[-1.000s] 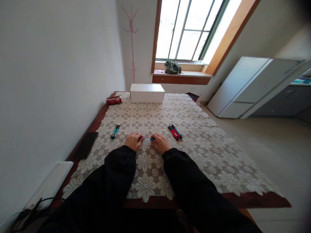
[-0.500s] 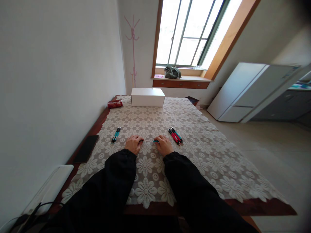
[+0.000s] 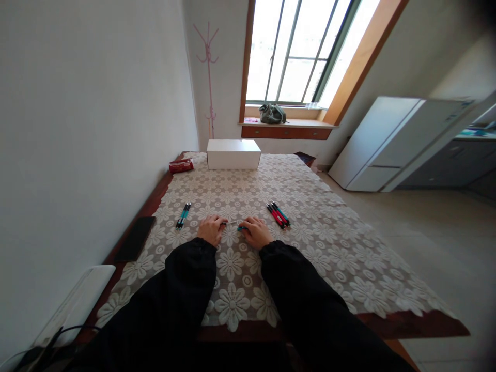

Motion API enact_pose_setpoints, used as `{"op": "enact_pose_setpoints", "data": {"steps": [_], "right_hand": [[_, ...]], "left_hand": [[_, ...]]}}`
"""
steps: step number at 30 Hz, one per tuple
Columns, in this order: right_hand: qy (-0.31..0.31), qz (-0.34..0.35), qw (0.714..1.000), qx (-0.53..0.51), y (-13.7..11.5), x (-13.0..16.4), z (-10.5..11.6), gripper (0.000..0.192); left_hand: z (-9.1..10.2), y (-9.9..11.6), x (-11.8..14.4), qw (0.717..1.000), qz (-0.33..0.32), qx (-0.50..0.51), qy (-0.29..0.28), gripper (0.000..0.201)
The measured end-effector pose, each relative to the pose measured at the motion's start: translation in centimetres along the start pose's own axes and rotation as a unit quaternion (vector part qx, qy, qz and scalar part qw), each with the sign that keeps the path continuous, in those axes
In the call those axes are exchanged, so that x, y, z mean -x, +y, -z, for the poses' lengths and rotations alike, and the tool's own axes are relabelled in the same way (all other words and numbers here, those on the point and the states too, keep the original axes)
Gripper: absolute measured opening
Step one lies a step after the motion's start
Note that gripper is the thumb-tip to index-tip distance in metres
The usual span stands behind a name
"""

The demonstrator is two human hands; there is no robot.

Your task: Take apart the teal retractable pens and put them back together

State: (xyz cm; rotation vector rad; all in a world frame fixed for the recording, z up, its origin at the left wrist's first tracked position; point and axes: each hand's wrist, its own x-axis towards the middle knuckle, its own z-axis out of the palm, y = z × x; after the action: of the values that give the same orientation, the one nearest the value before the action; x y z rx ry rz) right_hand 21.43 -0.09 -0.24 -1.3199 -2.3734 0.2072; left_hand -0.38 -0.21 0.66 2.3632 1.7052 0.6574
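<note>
A white rectangular cardboard box (image 3: 233, 154) stands at the far edge of the lace floral tablecloth (image 3: 310, 243), with a red packet (image 3: 181, 166) just left of it. A flat black phone (image 3: 135, 245) lies on the bare wooden table edge; a grey-green bag (image 3: 272, 113) sits on the windowsill

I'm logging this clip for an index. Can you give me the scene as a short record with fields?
surface: table with lace tablecloth
left hand: left hand pinches one end of a teal pen
right hand: right hand holds the pen's other end
left of hands: two teal pens
right of hands: cluster of red and teal pens
far end: white box, red packet
left table edge: black phone
</note>
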Motion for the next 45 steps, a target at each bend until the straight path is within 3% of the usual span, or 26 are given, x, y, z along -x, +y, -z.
{"op": "enact_pose_setpoints", "data": {"steps": [12,17,20,24,27,30,37,41,45], "right_hand": [[0.024,0.034,0.987,-0.158,-0.29,-0.10,-0.26,0.020],[0.032,-0.011,0.960,-0.277,-0.02,-0.33,-0.45,0.024],[0.036,-0.068,0.896,-0.437,0.13,-0.48,-0.66,0.024],[0.048,-0.127,0.764,-0.630,0.07,-0.58,-0.61,0.025],[0.047,-0.129,0.717,-0.684,-0.14,-0.61,-0.47,0.028],[0.027,-0.118,0.723,-0.680,-0.33,-0.60,-0.42,0.032],[-0.016,-0.097,0.783,-0.614,-0.46,-0.46,-0.20,0.033],[-0.029,-0.091,0.836,-0.540,-0.49,-0.41,0.05,0.027],[0.011,-0.110,0.896,-0.431,-0.48,-0.36,0.03,0.020]], "left_hand": [[-0.19,-0.09,0.02,1.000,-0.014,0.002,0.012,0.014],[-0.25,-0.21,-0.05,1.000,-0.023,0.006,0.003,0.016],[-0.36,-0.33,-0.05,0.999,-0.031,0.009,-0.003,0.018],[-0.48,-0.42,-0.02,0.999,-0.041,0.011,-0.004,0.019],[-0.49,-0.41,-0.01,0.999,-0.041,0.008,0.002,0.018],[-0.49,-0.39,-0.01,0.999,-0.042,0.008,0.005,0.018],[-0.53,-0.34,0.06,0.997,-0.064,0.027,0.025,0.015],[-0.57,-0.31,0.04,0.994,-0.096,0.050,0.024,0.015],[-0.73,-0.41,0.00,0.991,-0.119,0.066,0.013,0.014]]}}
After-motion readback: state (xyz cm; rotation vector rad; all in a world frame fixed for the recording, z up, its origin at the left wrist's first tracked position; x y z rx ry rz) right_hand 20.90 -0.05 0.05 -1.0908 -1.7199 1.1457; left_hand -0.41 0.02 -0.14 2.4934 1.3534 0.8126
